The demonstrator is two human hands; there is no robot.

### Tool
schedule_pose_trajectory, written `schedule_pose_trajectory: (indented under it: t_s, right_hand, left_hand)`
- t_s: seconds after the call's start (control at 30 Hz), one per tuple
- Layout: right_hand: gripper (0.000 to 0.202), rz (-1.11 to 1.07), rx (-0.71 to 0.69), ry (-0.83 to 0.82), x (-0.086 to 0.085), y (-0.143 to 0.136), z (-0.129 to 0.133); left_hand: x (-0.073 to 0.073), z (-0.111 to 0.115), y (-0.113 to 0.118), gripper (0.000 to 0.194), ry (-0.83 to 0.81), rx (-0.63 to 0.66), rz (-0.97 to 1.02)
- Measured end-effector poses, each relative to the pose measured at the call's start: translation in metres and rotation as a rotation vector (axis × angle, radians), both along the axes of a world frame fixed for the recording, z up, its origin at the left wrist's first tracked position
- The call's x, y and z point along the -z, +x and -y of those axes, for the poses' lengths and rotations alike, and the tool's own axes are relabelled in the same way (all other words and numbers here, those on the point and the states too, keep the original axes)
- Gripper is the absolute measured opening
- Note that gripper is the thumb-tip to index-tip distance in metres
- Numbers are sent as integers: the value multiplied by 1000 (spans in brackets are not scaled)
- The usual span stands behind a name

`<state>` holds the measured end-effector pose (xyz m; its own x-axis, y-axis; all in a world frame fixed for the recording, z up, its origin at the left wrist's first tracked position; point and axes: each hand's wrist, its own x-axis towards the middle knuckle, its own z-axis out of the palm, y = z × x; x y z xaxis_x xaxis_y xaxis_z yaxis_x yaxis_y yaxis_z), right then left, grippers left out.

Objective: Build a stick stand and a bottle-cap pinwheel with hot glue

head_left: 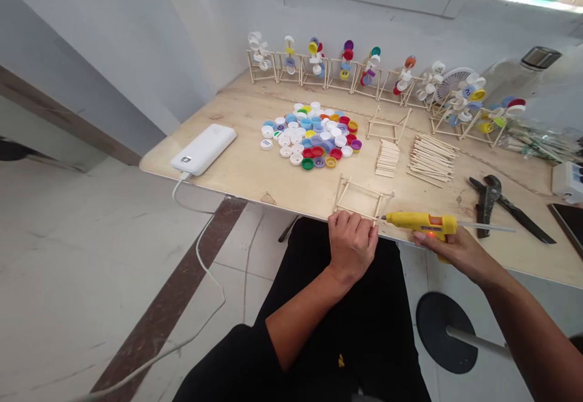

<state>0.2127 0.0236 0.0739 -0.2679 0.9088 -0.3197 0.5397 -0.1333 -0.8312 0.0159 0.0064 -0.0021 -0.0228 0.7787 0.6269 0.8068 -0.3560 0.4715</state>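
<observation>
Head view: left hand (pixel 351 243) is clasping a stick frame (pixel 364 187), fingers curled in, at the near edge of the table (pixel 246 174); rightward along that edge, right hand (pixel 458 251) is gripping a glue gun (pixel 410 220) — a slip could be burning the left hand.

A person's left hand (pixel 352 242) grips a boxy frame of pale wooden sticks (pixel 364 189) at the edge of a light wooden table (pixel 246 168) as the right hand (pixel 450 247) holds a yellow plastic glue gun (pixel 416 221), its nozzle (pixel 383 217) just beside the frame; multicoloured round plastic caps (pixel 314 136) lie beyond.
</observation>
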Motion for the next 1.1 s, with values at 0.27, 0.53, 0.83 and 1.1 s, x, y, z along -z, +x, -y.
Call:
schedule_pose_trajectory:
  t_s: [0.27,0.53,0.83,1.1]
  right_hand:
    - [56,35,-1,46,1,2,1]
    - [54,37,13,54,0,1,2]
    - [56,43,18,55,-3,-2,4]
    - [58,13,17,56,1,1,4]
  left_hand:
    - [0,0,0,13,4,5,4]
    - [0,1,1,13,4,3,-8]
    - [2,0,2,11,13,-2,-5]
    - [1,0,2,12,14,-2,-22]
